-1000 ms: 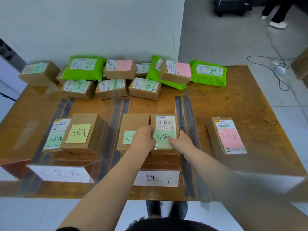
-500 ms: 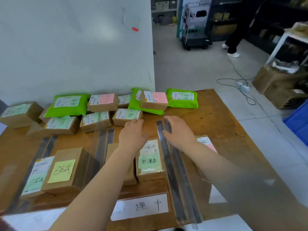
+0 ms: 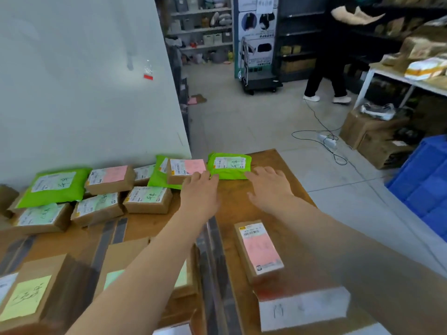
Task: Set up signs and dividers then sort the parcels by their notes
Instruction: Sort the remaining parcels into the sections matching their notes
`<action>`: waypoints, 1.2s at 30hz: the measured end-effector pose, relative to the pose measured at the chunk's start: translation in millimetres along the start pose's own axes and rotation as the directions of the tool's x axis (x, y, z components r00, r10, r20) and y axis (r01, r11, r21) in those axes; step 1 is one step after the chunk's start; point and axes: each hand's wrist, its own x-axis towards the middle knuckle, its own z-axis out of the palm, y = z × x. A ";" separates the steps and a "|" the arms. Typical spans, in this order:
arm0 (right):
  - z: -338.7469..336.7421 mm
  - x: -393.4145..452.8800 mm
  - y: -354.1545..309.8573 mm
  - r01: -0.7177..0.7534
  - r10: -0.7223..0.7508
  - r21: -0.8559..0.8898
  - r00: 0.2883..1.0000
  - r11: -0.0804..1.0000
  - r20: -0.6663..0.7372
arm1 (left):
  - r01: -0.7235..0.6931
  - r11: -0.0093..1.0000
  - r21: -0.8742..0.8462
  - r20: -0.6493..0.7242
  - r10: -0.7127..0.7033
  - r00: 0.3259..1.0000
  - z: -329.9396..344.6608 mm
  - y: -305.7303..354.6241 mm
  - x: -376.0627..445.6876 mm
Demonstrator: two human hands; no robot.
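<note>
Your left hand: your left hand point(image 3: 200, 189) is stretched forward over the wooden table point(image 3: 285, 209), fingers straight and spread, holding nothing; its fingertips reach the near left corner of the green mailer bag point(image 3: 228, 166).
Your right hand: your right hand point(image 3: 269, 186) is flat and wide too, empty, with its fingertips at the bag's near right corner.
Target parcel: the green mailer bag lies flat at the far edge of the table, between your two hands and just ahead of them; whether your fingers actually touch it cannot be told.
Neighbour: a brown box with a pink note point(image 3: 186, 169) sits just left of the bag, beside your left fingertips, on top of another green bag.
Unsorted pile: more boxes and a large green bag point(image 3: 54, 186) are bunched against the white wall, left of your left arm.
Sorted side: a box with a pink label point(image 3: 258, 250) lies under your right forearm's line, near the white sign point(image 3: 303, 308).
Divider: dark strips point(image 3: 212, 267) run along the table between your arms.
</note>
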 end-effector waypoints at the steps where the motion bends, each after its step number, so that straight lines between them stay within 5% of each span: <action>1: -0.6 2.7 11.3 0.028 -0.028 -0.012 1.000 1.000 0.001 | 0.023 1.000 0.014 0.010 -0.023 1.000 -0.3 10.9 4.8; 9: 14.4 35.6 88.8 0.193 -0.191 -0.054 0.981 0.980 0.044 | 0.170 0.985 0.014 0.119 -0.170 0.978 17.6 81.0 41.2; 17: 59.8 109.4 114.5 0.256 -0.250 -0.028 0.958 0.966 0.142 | 0.215 0.977 0.004 0.200 -0.211 0.957 65.6 83.8 98.0; 30: 177.1 270.9 111.0 0.154 -0.221 0.357 0.963 0.921 0.155 | 0.300 0.946 -0.127 0.209 -0.270 0.940 196.9 42.6 199.9; 36: 197.3 296.6 110.1 -0.002 -0.126 0.476 0.964 0.879 0.236 | 0.443 0.791 -0.422 0.201 -0.395 0.896 218.4 43.0 201.1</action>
